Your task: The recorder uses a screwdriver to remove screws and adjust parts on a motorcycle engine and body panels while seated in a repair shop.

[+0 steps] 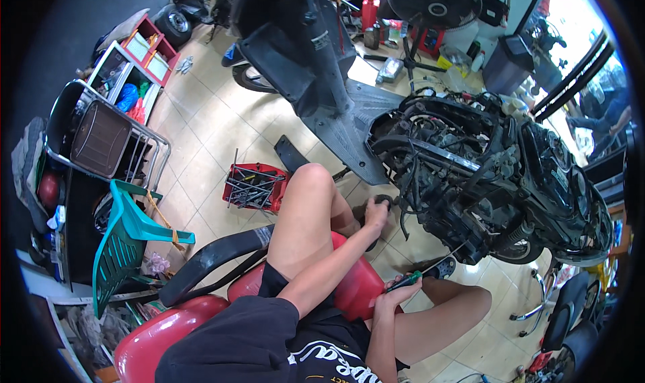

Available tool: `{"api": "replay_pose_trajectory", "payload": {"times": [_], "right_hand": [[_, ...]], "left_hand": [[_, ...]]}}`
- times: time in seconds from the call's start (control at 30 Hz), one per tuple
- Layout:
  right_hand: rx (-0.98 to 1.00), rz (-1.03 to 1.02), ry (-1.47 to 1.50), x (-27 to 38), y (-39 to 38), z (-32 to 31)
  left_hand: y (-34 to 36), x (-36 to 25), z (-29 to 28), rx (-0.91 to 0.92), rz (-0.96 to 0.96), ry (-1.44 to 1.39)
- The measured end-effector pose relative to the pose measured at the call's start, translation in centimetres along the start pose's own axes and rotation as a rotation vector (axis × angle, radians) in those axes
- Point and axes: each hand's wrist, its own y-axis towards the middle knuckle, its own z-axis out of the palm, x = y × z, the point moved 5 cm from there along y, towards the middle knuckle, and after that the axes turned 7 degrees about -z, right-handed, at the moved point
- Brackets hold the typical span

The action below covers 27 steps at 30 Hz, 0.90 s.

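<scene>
My right hand (403, 290) is closed around the green handle of a screwdriver (414, 276). The screwdriver's long thin shaft slants up and right to the lower engine area of a partly stripped black scooter (463, 164). Whether its tip touches the scooter is too small to tell. Farther left, near the scooter's front lower side, my left hand (377, 214) has its fingers curled at a small dark object (383, 199), whose kind I cannot make out. A black hose hangs from the scooter just right of that hand.
A red tray (255, 187) of metal tools lies on the tiled floor to the left. I sit on a red padded chair (359, 275). A teal plastic stool (127, 238) and metal-framed chair (101, 138) stand left. A pedestal fan (437, 8) is beyond the scooter.
</scene>
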Motion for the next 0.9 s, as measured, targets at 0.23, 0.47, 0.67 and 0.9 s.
{"api": "replay_pose_trajectory", "payload": {"times": [0.23, 0.47, 0.67, 0.9], "right_hand": [[0.108, -0.03, 0.063, -0.5, -0.8, 0.7], [0.117, -0.004, 0.021, 0.2, -0.4, 0.6], [0.119, 0.05, 0.026, -0.1, -1.4, 0.8], [0.148, 0.131, -0.054, -2.9, -2.6, 0.2]], "left_hand": [[-7.1, -4.6, -1.3, 0.135, 0.16, -0.052], [-23.7, -19.3, -12.6, 0.16, 0.739, -0.04], [-32.6, -24.9, -26.9, -0.497, 0.745, 0.524], [-28.6, -16.1, -29.3, -0.566, -0.052, 1.587]]}}
